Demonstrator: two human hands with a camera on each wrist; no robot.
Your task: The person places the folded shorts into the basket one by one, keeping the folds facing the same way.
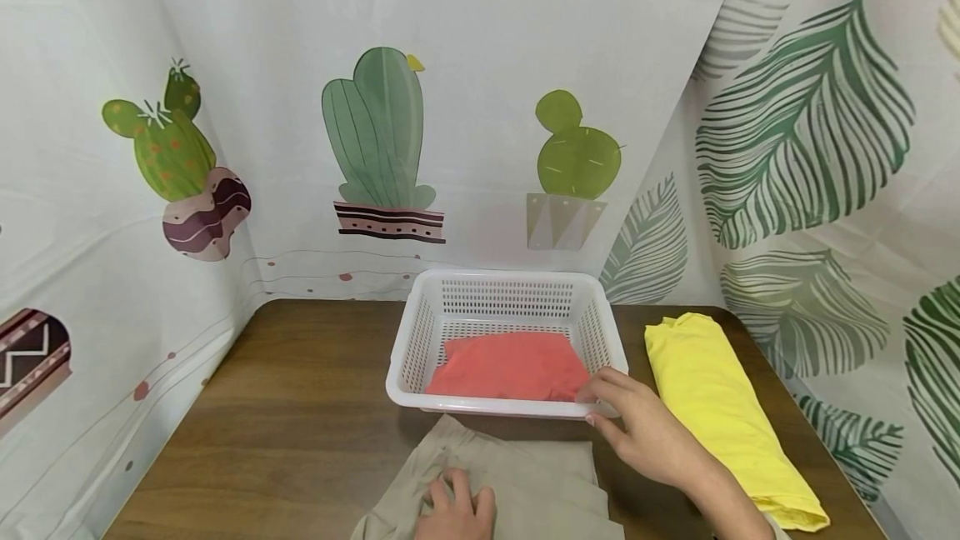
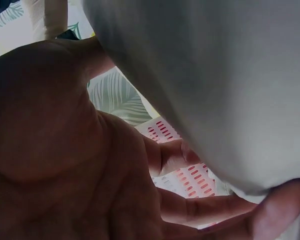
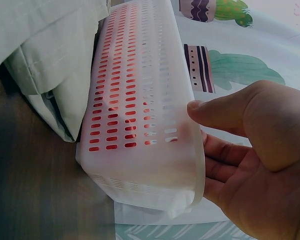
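A white plastic basket with slotted walls stands at the back middle of the table. Inside it lies a folded coral-red cloth. My right hand grips the basket's near right corner; the right wrist view shows its thumb on one side of the rim and fingers on the other. In front of the basket is a khaki cloth, folded and creased, whose garment kind I cannot tell. My left hand holds this cloth from above with bent fingers. In the left wrist view, the fingers curl against the fabric.
To the right of the basket lies a long folded yellow cloth along the table's right side. The brown wooden table meets a white curtain printed with cacti and leaves at the back and sides.
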